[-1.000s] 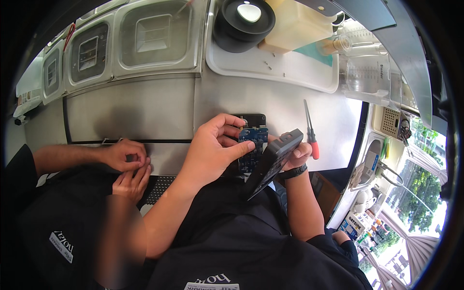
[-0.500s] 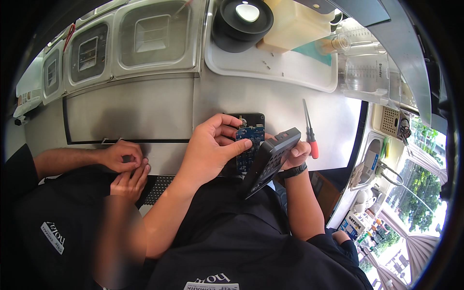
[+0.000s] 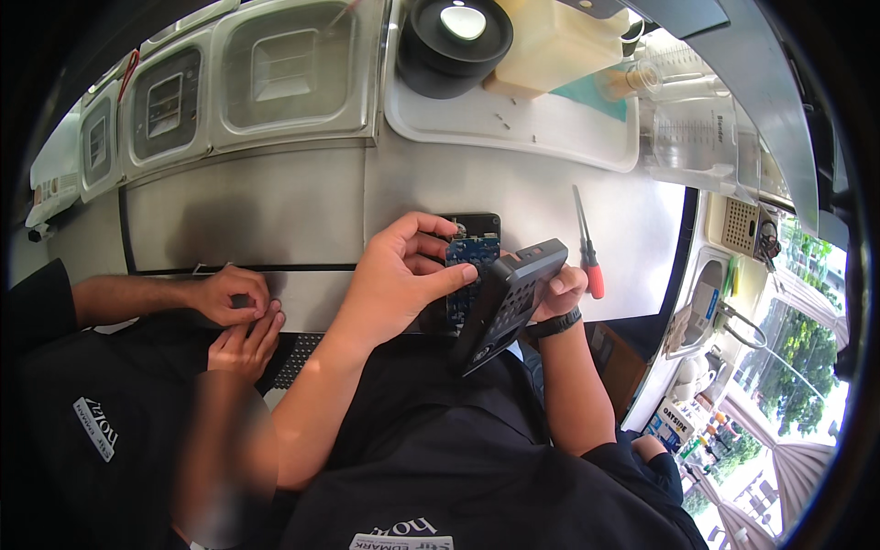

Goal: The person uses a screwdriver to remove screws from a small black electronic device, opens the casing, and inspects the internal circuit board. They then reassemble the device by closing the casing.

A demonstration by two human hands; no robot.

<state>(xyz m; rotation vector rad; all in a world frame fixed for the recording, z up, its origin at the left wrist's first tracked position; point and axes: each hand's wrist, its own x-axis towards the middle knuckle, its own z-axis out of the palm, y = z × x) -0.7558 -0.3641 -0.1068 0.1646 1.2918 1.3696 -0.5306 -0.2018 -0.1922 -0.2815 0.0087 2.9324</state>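
Note:
A blue circuit board (image 3: 466, 295) lies in a black plastic base (image 3: 483, 223) near the counter's front edge. My left hand (image 3: 417, 261) reaches in from its left, the thumb over the board and the fingertips at its upper left edge, closed on it. In my right hand (image 3: 561, 291) is a black plastic casing (image 3: 504, 302) with rows of button-like holes. It stands tilted on edge and covers the board's lower right part. Most of the fingers behind the casing are hidden. A screwdriver (image 3: 588, 246) with a red and black handle rests just beyond my right hand.
At the back, a white tray (image 3: 577, 154) carries a round black container (image 3: 454, 55), a jug of pale liquid (image 3: 555, 46) and several small screws. Lidded metal pans (image 3: 284, 73) line the far left. A co-worker's hands (image 3: 243, 316) rest close on my left.
The black casing has turned slightly, showing a little more of its holed face. My left hand stays at the circuit board. The view has shifted a little.

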